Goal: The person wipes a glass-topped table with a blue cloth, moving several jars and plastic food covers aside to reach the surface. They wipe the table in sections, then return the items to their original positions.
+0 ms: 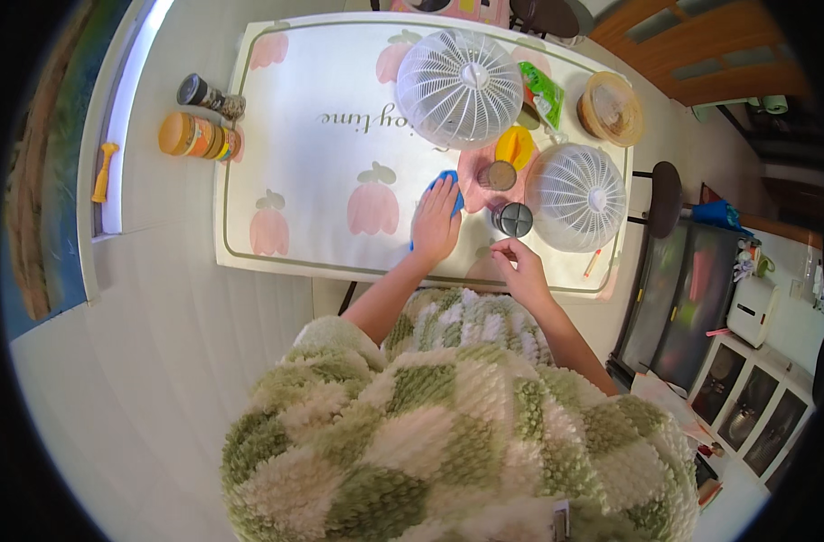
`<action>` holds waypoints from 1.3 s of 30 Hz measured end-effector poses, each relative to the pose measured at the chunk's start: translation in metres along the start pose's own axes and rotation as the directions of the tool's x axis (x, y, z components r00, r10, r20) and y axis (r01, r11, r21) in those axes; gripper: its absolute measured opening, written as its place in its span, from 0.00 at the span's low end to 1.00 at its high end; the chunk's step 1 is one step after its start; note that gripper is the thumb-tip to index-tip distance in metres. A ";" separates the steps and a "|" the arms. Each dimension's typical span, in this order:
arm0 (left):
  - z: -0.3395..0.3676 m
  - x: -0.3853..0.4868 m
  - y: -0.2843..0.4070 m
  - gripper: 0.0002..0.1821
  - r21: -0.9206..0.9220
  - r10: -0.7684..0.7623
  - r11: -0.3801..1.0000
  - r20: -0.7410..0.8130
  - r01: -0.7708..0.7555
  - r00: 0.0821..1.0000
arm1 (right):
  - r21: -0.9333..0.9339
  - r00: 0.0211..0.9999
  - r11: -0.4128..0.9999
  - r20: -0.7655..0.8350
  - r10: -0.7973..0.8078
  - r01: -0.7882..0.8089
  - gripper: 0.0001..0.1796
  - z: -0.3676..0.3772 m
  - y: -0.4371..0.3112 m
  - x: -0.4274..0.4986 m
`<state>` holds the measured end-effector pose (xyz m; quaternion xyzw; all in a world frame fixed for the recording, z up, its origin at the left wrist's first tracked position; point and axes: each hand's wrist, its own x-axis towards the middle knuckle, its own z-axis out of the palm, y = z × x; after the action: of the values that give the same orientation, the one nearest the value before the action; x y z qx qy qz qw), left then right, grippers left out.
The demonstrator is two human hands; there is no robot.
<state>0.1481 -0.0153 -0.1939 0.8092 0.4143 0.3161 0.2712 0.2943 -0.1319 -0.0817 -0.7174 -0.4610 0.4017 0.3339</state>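
My left hand lies flat on a blue cloth, pressing it against the white table mat printed with pink tulips. The cloth shows past the fingertips and along the hand's edges. My right hand hovers by the table's near edge, its fingers curled in and the thumb near the index finger. I see nothing in it. Just beyond that hand stands a jar with a black lid. Behind the jar are a brown-topped container and a yellow object.
Two white slatted dome covers stand on the table. A green packet and a round tub sit at the far right. A small pen-like stick lies near the right edge. Jars stand at the left edge.
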 end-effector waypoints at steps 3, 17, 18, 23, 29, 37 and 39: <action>0.001 0.001 0.010 0.28 -0.027 -0.066 0.997 -0.010 0.066 0.998 | 0.002 0.996 0.998 -0.067 -0.056 0.056 0.08 -0.011 -0.012 0.022; -0.047 0.186 -0.032 0.54 -0.527 -0.605 0.727 -0.187 0.441 0.774 | 0.624 0.945 0.778 -0.210 0.251 -0.068 0.24 -0.058 -0.021 0.274; -0.044 0.192 -0.033 0.56 -0.529 -0.633 0.700 -0.148 0.480 0.760 | 0.603 0.948 0.793 -0.196 0.251 -0.085 0.24 -0.059 -0.020 0.278; -0.048 0.198 -0.049 0.58 -0.586 -0.684 0.499 0.186 0.638 0.706 | 0.609 0.858 0.766 -0.263 0.442 -0.207 0.24 -0.057 -0.029 0.269; -0.056 0.203 -0.038 0.58 -0.829 -0.634 0.250 0.251 0.501 0.732 | 0.845 0.915 0.473 0.044 0.402 -0.248 0.22 -0.068 -0.040 0.257; -0.065 0.201 -0.022 0.55 -0.840 -0.659 0.220 0.248 0.497 0.710 | 0.895 0.915 0.338 0.157 0.371 -0.291 0.21 -0.073 -0.031 0.261; -0.066 0.198 -0.018 0.54 -0.845 -0.653 0.219 0.245 0.488 0.717 | 0.900 0.916 0.324 0.165 0.364 -0.291 0.21 -0.071 -0.030 0.261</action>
<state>0.1814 0.1724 -0.1064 0.3134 0.4814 0.4212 0.7019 0.4112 0.1135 -0.0934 -0.5077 -0.0001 0.6211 0.5971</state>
